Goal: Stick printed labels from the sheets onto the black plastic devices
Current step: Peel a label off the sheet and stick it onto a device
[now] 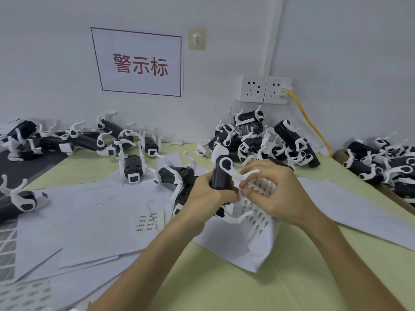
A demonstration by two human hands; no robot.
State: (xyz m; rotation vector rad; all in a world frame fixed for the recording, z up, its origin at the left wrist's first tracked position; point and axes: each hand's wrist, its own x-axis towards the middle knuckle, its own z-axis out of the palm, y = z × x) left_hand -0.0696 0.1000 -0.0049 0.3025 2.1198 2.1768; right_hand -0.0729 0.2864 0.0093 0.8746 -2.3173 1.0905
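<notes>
Two hands, one seemingly light device.
My left hand clamped its stiff body; my right hand pinched a flimsy label.

At the centre of the table, the left hand and right hand hold one device above a label sheet. Spare sheets lie to its left. Behind, against the wall, sit a left pile under the sign, a middle pile beneath the sockets, and a far-right pile.
</notes>
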